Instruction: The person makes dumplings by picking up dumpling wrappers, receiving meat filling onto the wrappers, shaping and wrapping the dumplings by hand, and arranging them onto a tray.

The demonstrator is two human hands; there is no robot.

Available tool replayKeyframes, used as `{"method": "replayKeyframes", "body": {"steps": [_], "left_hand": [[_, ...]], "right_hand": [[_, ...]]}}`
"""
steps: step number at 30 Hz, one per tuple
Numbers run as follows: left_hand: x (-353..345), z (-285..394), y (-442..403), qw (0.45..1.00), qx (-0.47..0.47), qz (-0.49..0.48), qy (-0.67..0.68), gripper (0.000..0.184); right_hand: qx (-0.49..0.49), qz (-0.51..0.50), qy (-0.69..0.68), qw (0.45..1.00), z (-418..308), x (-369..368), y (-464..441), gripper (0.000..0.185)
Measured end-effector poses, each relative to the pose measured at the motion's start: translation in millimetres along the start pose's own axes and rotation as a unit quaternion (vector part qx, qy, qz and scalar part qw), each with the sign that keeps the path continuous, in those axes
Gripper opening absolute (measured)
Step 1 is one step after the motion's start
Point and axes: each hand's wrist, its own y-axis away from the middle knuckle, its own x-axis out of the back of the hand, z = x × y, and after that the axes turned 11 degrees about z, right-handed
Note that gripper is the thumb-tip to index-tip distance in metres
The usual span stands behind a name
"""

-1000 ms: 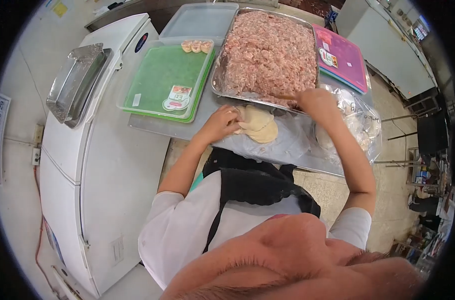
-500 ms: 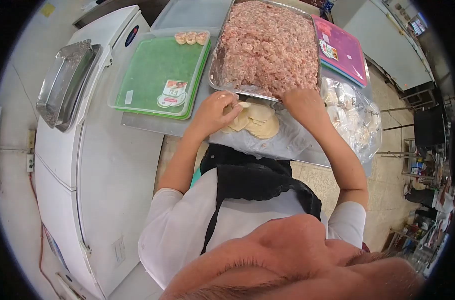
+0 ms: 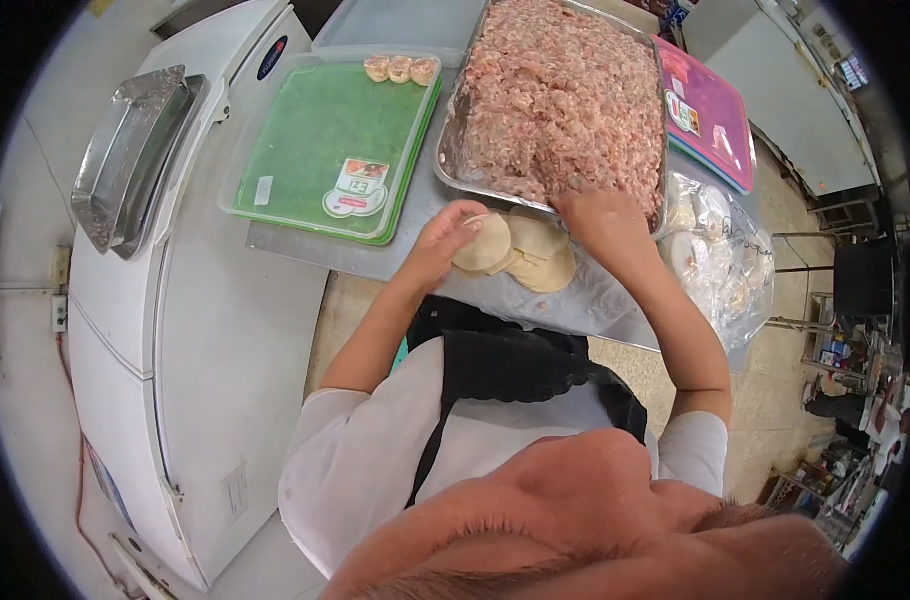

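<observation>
My left hand [image 3: 446,240] pinches the edge of a round, pale dumpling wrapper [image 3: 487,243] and holds it up, with its face showing. Just beside it, more wrappers [image 3: 546,268] lie overlapped on a plastic sheet. My right hand [image 3: 610,225] reaches over the near rim of a metal tray [image 3: 455,185]. Its fingers are curled down into the ground meat [image 3: 560,100] that fills the tray; the fingertips are hidden. To the left, three filled dumplings [image 3: 400,69] sit in a row at the far right corner of a clear container with a green base [image 3: 315,130].
A clear plastic bag of pale round pieces [image 3: 715,265] lies at the right of the metal table [image 3: 305,250]. Behind it are stacked pink and blue lids [image 3: 720,120]. A white freezer [image 3: 225,330] stands left, with empty foil trays [image 3: 135,160] on it.
My left hand has lifted the wrapper, which now shows its full round face. My right hand stays at the near edge of the meat. The view has shifted slightly.
</observation>
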Motion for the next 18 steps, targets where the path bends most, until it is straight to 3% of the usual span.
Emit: {"method": "replayKeyframes", "body": {"steps": [2, 5, 8, 11, 13, 16, 18], "left_hand": [[3, -11, -1, 0.986, 0.071, -0.006, 0.153, 0.029], [-3, -14, 1, 0.959, 0.107, -0.032, 0.26, 0.035], [-12, -4, 12, 0.996, 0.038, -0.009, 0.084, 0.037], [4, -15, 10, 0.987, 0.111, -0.039, 0.11, 0.033], [6, -10, 10, 0.993, 0.093, -0.07, 0.036, 0.029], [13, -3, 9, 0.988, -0.01, -0.101, -0.117, 0.024], [14, 2, 7, 0.977, -0.063, -0.105, -0.174, 0.023]], "right_hand": [[-0.001, -0.006, -0.013, 1.0, 5, -1, -21, 0.025], [0.021, -0.037, 0.025, 0.999, 5, -3, -45, 0.029], [0.025, -0.03, 0.013, 0.999, -15, -15, -41, 0.029], [-0.001, -0.023, -0.068, 0.997, -10, -15, -35, 0.027], [-0.025, 0.004, -0.145, 0.989, 6, -8, -34, 0.026], [-0.089, -0.137, -0.004, 0.987, 9, 19, -46, 0.03], [-0.019, -0.101, 0.034, 0.994, -1, 2, -32, 0.026]]}}
